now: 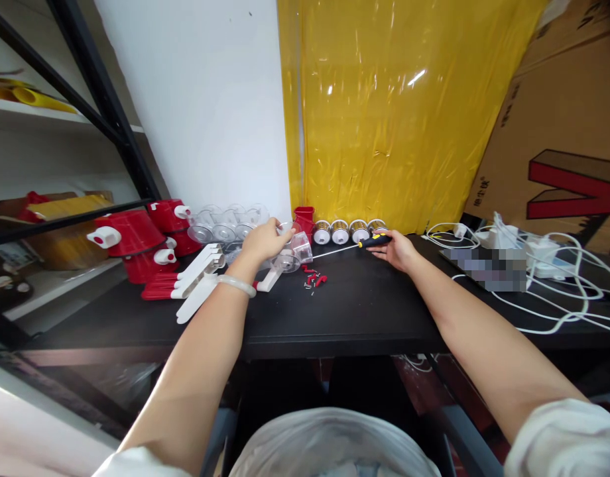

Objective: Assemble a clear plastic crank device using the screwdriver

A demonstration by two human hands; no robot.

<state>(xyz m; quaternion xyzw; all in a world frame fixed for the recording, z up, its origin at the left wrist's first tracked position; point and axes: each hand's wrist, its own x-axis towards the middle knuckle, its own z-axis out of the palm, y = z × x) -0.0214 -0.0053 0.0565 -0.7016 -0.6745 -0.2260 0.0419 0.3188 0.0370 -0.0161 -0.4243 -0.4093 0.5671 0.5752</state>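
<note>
My left hand (265, 240) is closed around a clear plastic housing (301, 247), keeping it just above or on the black table. In my right hand (397, 250) is a screwdriver (372, 240) with a black and yellow handle. Its long shaft points left, and the tip meets or nearly meets the housing; the exact contact is too small to make out. Small red plastic pieces (321, 281) and loose screws (307, 285) lie below the housing. Beneath my left wrist is a white crank handle (271, 279).
Red machine bodies (136, 242), white handles (200, 268) and clear round parts (225, 225) stand left. Metallic drums (339, 232) and a red hopper (304, 217) line the back. White cables (578, 291) tangle around a blurred flat device (488, 266) at right. The black table (355, 311) ends nearby.
</note>
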